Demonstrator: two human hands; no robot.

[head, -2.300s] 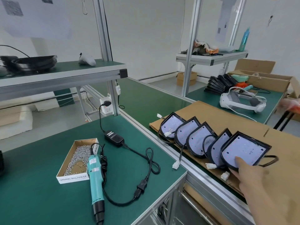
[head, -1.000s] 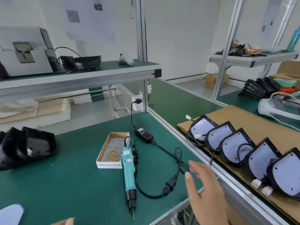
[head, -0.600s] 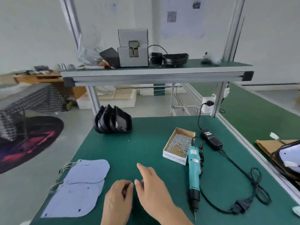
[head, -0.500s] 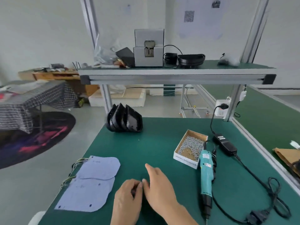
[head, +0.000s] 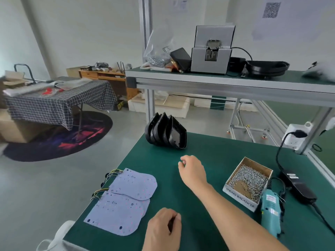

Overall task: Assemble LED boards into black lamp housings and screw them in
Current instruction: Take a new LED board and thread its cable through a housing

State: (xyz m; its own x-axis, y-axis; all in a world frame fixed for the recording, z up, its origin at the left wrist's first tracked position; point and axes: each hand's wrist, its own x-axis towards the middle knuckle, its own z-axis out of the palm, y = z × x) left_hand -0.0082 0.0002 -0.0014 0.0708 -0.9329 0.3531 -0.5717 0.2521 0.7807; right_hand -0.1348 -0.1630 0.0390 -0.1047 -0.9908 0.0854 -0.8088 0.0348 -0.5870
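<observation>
A stack of several black lamp housings (head: pixel 166 132) stands on edge at the far left of the green bench (head: pixel 208 160). Two pale blue LED boards (head: pixel 134 183) with thin wire bundles lie overlapping at the near left. My right hand (head: pixel 192 171) reaches across the bench and hovers just short of the housings, its fingers loosely curled and holding nothing. My left hand (head: pixel 163 230) rests near the front edge with curled fingers; something dark shows in its fold, but I cannot make it out.
An open cardboard box of screws (head: pixel 248 180) sits to the right, with a teal electric screwdriver (head: pixel 271 214) beside it. A black power adapter (head: pixel 297 187) and its cable run to a white outlet (head: pixel 297 136). An overhead shelf (head: pixel 226 82) carries a grey machine (head: pixel 212 51).
The view swung left from the finished lamps on the cardboard to this bench. My right hand left my left hand and stretched forward toward the black housings.
</observation>
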